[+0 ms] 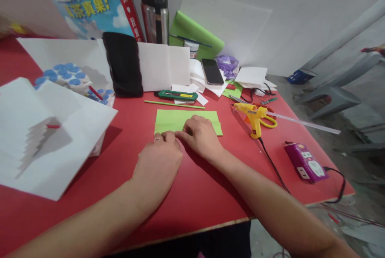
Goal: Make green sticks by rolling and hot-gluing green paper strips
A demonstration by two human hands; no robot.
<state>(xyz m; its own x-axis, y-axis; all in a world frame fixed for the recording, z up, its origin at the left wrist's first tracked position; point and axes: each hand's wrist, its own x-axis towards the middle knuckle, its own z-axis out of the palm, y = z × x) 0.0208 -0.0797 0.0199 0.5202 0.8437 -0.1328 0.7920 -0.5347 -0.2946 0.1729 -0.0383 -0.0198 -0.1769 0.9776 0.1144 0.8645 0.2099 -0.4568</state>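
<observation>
A folded sheet of bright green paper (pixel 168 117) lies on the red table in front of me, with a fold line running across it. My left hand (pixel 161 157), a ring on one finger, has its fingers curled at the near left edge of the sheet. My right hand (pixel 202 135) bends its fingers over the paper's near edge, thumb close to the left fingertips. Both hands grip the paper along that edge, partly hiding it. Just beyond lies a thin green paper stick (pixel 174 104), and behind it a green utility knife (pixel 177 95).
A yellow hot glue gun (pixel 254 115) with a long glue stick lies to the right, near a purple power socket (pixel 306 162). White paper shapes (pixel 75 129) stand at left. Behind are a black upright object (pixel 123 64), a phone (pixel 212 71) and a steel flask (pixel 155 7).
</observation>
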